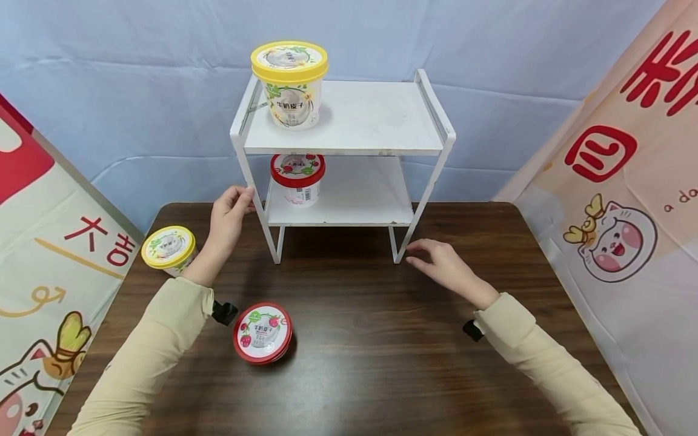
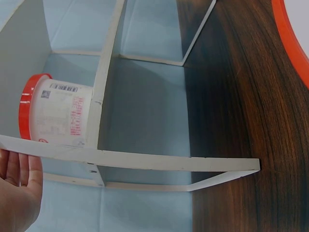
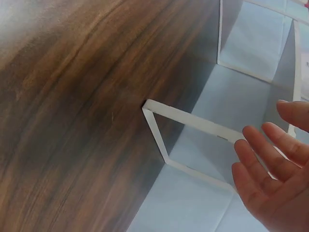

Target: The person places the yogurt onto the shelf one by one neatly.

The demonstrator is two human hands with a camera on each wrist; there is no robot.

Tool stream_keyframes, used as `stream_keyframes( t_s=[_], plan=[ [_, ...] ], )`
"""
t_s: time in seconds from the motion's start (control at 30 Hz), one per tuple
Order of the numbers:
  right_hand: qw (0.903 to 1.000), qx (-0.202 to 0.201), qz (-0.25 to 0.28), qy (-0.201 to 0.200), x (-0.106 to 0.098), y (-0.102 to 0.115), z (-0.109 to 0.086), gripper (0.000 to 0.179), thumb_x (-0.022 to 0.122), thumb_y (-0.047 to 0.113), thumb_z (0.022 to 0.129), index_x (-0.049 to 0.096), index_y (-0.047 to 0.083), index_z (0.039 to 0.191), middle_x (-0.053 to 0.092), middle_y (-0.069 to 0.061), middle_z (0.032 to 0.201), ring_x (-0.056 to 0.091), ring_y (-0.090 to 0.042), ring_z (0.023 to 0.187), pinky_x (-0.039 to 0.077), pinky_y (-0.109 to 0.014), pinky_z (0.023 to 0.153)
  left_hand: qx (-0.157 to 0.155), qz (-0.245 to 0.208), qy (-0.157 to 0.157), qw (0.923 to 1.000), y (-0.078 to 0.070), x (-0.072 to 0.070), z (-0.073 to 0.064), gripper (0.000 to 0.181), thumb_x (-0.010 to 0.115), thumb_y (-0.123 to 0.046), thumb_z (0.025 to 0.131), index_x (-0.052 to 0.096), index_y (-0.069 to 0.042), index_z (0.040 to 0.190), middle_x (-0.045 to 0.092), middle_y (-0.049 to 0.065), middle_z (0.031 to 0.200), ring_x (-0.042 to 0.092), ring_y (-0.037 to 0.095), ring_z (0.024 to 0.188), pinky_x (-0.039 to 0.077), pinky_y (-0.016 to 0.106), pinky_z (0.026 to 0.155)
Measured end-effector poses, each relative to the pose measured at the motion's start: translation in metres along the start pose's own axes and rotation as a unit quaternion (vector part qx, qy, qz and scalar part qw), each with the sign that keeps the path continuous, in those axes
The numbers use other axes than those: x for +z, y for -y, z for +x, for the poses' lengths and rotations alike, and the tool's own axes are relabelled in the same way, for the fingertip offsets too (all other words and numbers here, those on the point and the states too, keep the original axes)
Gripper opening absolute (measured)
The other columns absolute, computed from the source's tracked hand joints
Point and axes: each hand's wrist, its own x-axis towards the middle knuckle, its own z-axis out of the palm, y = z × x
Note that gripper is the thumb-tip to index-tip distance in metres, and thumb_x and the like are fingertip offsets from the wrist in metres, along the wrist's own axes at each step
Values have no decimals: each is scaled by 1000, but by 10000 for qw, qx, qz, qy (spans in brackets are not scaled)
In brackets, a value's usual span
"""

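The left arm [image 1: 147, 342] slants forward and inward from the lower left of the head view, and the right arm [image 1: 561, 369] does the same from the lower right, the elbows out of frame. Pale sleeves [image 1: 174, 309] end just short of the wrists, leaving those bare. The left hand [image 1: 226, 215] reaches farther forward than the right, its thumb [image 1: 242, 201] extended and its fingertips partly hidden in the left wrist view. The right hand [image 1: 443, 265] grips nothing: its fingers [image 3: 275, 164] are loosely bent and slightly spread, palm turned inward, hands well apart.
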Motion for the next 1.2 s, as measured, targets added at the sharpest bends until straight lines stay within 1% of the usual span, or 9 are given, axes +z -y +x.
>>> stream_keyframes(
  t_s=[0.1,0.3,0.5,0.67,0.83,0.93,1.03,1.2],
  plan=[
    [10000,73,5,-35,-5,0,0,24,61,18,88,62,3,107,63,-11,104,60,-25,96,50,-41,80,-3,-14,-8,10000,0,0,0,25,47,-15,96,51,8,90,55,-9,78,53,5,76,47,16,72],
    [9997,229,33,-56,-12,2,-1,26,60,20,89,61,3,109,62,-11,106,59,-26,97,49,-41,81,25,19,37,10000,2,-1,0,20,48,-17,95,52,1,88,54,-7,80,53,5,77,47,17,72],
    [9992,201,125,-312,-18,0,-1,24,61,17,88,61,2,107,64,-13,103,61,-28,93,50,-43,79,24,-21,58,10000,2,-1,0,20,48,-17,95,52,1,88,54,-6,80,53,6,77,47,16,72],
    [9986,267,162,-437,-23,0,0,23,60,17,88,61,3,107,64,-13,102,61,-31,94,50,-43,78,35,-38,33,10000,3,-1,1,20,48,-17,95,52,0,87,55,-7,79,54,6,76,47,17,72],
    [9975,272,139,-642,-29,2,2,23,60,16,88,61,2,106,64,-14,101,61,-30,93,49,-45,79,39,-35,26,10000,3,-1,2,18,48,-17,95,53,-1,86,55,-8,78,54,5,75,47,16,72],
    [9963,303,121,-798,-32,2,3,24,60,17,88,61,2,107,64,-14,99,60,-28,93,48,-44,79,64,-62,19,10000,4,-1,2,18,49,-16,95,53,-2,85,55,-7,78,54,5,75,48,16,71],
    [9948,348,115,-950,-35,3,4,24,60,18,88,61,2,107,64,-14,99,60,-27,92,48,-42,76,98,-91,18,9999,4,-1,2,17,49,-16,95,54,-3,84,55,-7,77,55,5,75,48,16,71],
    [9923,402,152,-1164,-39,2,6,25,60,18,88,60,2,108,64,-14,99,60,-26,92,50,-39,74,98,-95,2,9999,5,-1,3,17,49,-16,95,53,-4,84,55,-8,77,54,5,74,48,16,70]
  ],
)
